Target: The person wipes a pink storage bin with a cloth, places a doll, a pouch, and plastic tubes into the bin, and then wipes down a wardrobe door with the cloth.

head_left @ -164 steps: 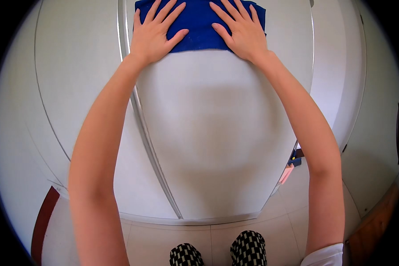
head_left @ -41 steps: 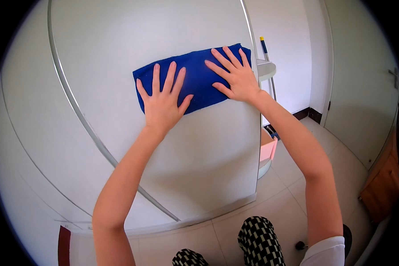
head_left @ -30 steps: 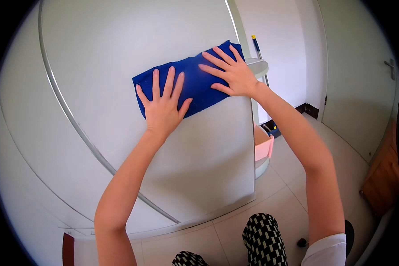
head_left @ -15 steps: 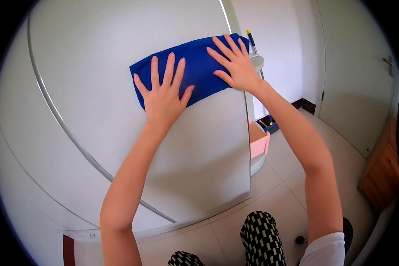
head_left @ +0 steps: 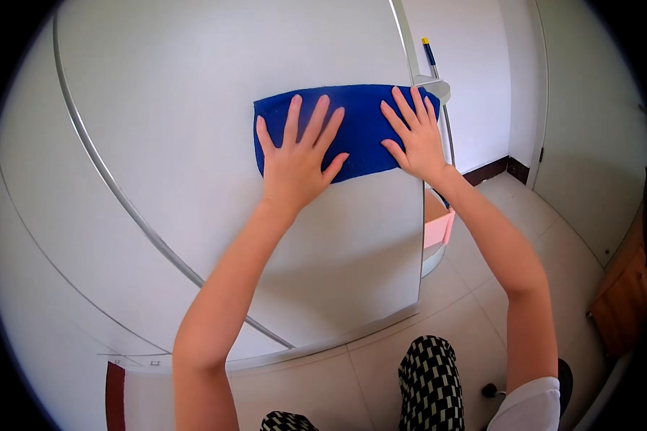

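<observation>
A blue cloth lies spread flat against the pale cabinet door, its right end reaching the door's edge. On the cloth's left part, my left hand rests with fingers spread and palm towards the door. My right hand is pressed flat near the right end, fingers also apart. Neither hand grips the cloth; both hold it against the surface from the front.
A metal strip curves down the cabinet at left. Beyond the door edge are a rounded shelf, a pink bin and a pole with a yellow tip. A wooden piece stands at right on the tiled floor.
Both hands and the cloth have slid lower on the door, now about level with the rounded shelf top. The view has also shifted a little. Both hands stay flat on the cloth.
</observation>
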{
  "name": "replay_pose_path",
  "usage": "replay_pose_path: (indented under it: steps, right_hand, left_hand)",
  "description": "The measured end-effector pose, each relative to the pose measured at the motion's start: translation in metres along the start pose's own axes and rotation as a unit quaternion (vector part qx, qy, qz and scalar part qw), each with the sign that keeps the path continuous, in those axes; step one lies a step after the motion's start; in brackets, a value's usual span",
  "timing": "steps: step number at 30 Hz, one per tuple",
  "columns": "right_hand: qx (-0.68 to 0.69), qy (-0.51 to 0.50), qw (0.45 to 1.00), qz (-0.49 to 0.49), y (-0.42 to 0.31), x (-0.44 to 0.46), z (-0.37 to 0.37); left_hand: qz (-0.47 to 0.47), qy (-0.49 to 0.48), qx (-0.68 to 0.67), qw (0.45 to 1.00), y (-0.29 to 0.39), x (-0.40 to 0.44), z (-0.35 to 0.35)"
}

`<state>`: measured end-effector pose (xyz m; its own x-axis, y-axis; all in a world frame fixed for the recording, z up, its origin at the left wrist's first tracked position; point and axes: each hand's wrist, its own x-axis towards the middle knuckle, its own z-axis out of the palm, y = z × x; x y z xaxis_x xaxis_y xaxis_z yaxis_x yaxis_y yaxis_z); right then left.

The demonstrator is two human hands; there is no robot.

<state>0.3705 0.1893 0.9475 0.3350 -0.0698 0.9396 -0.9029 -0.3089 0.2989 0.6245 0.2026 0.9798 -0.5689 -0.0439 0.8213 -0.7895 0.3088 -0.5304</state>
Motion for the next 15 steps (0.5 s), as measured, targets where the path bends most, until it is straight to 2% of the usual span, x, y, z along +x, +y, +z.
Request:
replay_pose_path:
  steps: [15]
  right_hand:
    - [0.001, -0.022, 1.000, 0.020, 0.009, -0.001, 0.010]
  left_hand:
    - [0.025, -0.030, -0.002, 0.999, -0.011, 0.015, 0.006]
